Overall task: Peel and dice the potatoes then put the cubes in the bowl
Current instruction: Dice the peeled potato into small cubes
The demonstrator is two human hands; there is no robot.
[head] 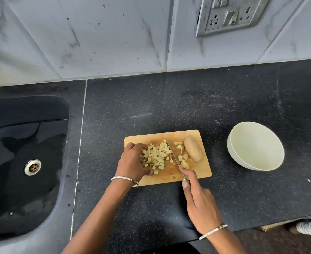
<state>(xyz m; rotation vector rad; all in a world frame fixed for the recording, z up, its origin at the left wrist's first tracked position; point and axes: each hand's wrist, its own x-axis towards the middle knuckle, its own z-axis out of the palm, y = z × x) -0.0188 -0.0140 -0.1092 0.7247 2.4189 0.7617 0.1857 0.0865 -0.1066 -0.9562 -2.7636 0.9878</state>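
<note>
Head view: pale diced potato cubes on the wooden cutting board, penned between the curled fingers of our left hand and the steel knife our right hand grips. The white round bowl lies rightward, nearer the right hand.

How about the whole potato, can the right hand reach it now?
Probably yes: the potato lies uncovered on the cutting board just past the right hand, with only a few cubes between. That hand grips the knife, though.
</note>
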